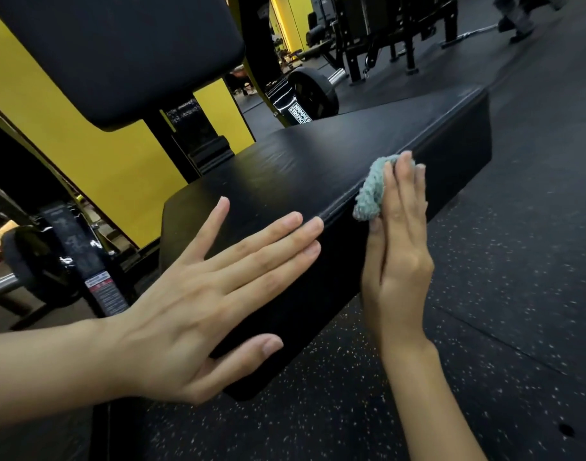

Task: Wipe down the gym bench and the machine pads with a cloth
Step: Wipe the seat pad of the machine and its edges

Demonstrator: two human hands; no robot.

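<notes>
Black vinyl covers the back pad at upper left, not yet reached by our wiping. Below it, our left hand lies flat with fingers spread on the seat pad, thumb hooked over its near side, likely to steady us; its grip is apart, empty. Further right, our right hand presses the teal cloth against the pad's side edge, fingers straight, pinning the cloth rather than clenching it, so the seam gets wiped.
</notes>
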